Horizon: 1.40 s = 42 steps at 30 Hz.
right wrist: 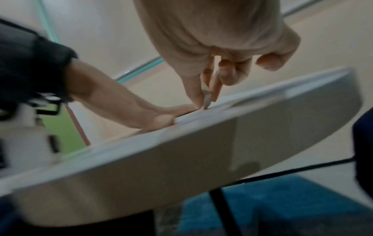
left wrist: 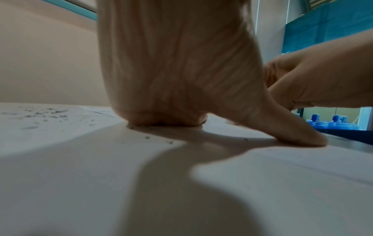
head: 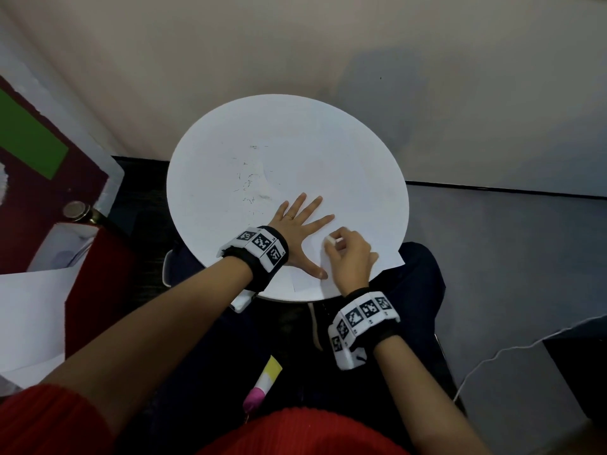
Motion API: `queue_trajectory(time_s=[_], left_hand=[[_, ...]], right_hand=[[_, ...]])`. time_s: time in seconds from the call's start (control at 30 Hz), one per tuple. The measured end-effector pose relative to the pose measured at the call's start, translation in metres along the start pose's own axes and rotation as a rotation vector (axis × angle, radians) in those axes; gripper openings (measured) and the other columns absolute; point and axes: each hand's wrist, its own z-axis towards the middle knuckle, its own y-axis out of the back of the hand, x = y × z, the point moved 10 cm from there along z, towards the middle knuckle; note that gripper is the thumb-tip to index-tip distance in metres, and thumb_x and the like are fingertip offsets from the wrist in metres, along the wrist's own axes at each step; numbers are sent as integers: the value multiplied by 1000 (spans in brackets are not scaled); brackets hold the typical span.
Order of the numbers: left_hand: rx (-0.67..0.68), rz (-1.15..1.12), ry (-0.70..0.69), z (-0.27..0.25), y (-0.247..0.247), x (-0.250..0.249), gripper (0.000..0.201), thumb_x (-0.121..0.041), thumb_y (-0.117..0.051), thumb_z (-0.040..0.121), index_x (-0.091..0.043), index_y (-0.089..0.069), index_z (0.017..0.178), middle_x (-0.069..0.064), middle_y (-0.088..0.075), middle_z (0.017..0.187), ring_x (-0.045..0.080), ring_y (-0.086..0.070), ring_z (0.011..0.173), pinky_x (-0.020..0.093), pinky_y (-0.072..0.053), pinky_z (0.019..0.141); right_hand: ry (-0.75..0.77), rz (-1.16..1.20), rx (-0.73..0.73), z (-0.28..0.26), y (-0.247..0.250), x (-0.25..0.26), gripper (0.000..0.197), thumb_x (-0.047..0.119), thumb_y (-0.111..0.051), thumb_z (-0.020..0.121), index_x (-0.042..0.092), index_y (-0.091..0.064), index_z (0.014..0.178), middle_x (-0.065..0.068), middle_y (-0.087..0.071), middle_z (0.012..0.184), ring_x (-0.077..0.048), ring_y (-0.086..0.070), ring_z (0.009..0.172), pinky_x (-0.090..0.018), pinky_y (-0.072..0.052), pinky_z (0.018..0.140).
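A white sheet of paper lies on the round white table, one corner jutting over the near right rim. My left hand lies flat on the sheet with fingers spread, and its thumb presses the paper. Just right of it, my right hand pinches a small white eraser between thumb and fingers. In the right wrist view the eraser touches the sheet close to the left hand's thumb. Dark eraser crumbs are scattered beyond the left hand.
A dark red box with white sheets and a round metal lid stands at the left. A yellow-and-pink object rests on my lap. A white cable runs over the floor at the right. A wall is close behind the table.
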Motion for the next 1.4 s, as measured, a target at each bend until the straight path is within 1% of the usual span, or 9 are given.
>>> queue_trajectory(time_s=[0.1, 0.27, 0.43, 0.6, 0.77, 0.93, 1.13, 1.27, 1.4], left_hand=[[-1, 0, -1, -2, 1, 0, 123, -83, -60, 61, -40, 15, 149, -3, 33, 154, 26, 33, 141, 50, 16, 115], [10, -4, -1, -1, -1, 1, 125, -87, -57, 58, -42, 16, 149, -5, 35, 153, 25, 34, 140, 49, 17, 114], [-7, 18, -1, -1, 1, 0, 122, -79, -62, 64, -40, 16, 149, -2, 34, 154, 27, 32, 141, 50, 15, 115], [10, -9, -2, -1, -2, -1, 125, -88, -56, 58, -42, 18, 148, -5, 37, 152, 25, 36, 139, 50, 18, 114], [21, 36, 16, 0, 1, 0, 122, -74, -65, 66, -40, 19, 148, 0, 35, 154, 29, 33, 140, 52, 15, 115], [30, -2, 8, -2, -2, -1, 130, -87, -60, 54, -41, 19, 148, -4, 37, 153, 26, 36, 139, 50, 20, 112], [17, 23, 6, -2, 1, 0, 129, -82, -64, 57, -40, 18, 148, -2, 35, 153, 27, 34, 140, 51, 17, 114], [22, -2, 0, -4, 0, -1, 132, -87, -61, 53, -42, 18, 148, -5, 36, 153, 25, 36, 139, 49, 20, 112], [19, 29, -5, -2, 0, 0, 130, -84, -63, 55, -41, 19, 148, -3, 36, 153, 27, 35, 140, 50, 19, 112]], right_hand=[[51, 2, 69, -9, -13, 11, 8, 26, -61, 85, 19, -64, 82, 4, -59, 83, -8, -49, 75, -30, -16, 70], [-67, -36, -98, 8, 22, -19, 5, 20, -57, 88, 17, -60, 85, -1, -60, 90, -18, -57, 79, -30, -15, 72], [67, 11, 78, -17, -16, 14, 7, 25, -61, 86, 19, -63, 83, 5, -56, 85, -10, -50, 77, -30, -14, 66], [-61, -42, -80, -2, 17, -14, 8, 24, -57, 88, 18, -60, 83, 2, -59, 86, -17, -56, 79, -30, -16, 74], [14, 33, 66, -21, -20, 15, 6, 24, -62, 84, 19, -63, 82, 3, -59, 83, -9, -50, 76, -34, -28, 76], [-113, -25, -65, -8, 19, -20, 9, 25, -58, 87, 18, -62, 84, 1, -63, 86, -17, -58, 80, -34, -25, 81], [-13, 72, 99, -18, -12, 3, 6, 27, -63, 82, 22, -63, 78, 6, -59, 78, -12, -55, 75, -40, -36, 83], [-90, -10, -62, -10, 19, -20, 7, 24, -59, 86, 19, -62, 82, 2, -62, 86, -15, -57, 80, -35, -26, 83], [-9, 39, 105, -29, -14, 6, 6, 24, -62, 83, 19, -63, 81, 4, -60, 81, -11, -52, 77, -31, -19, 72]])
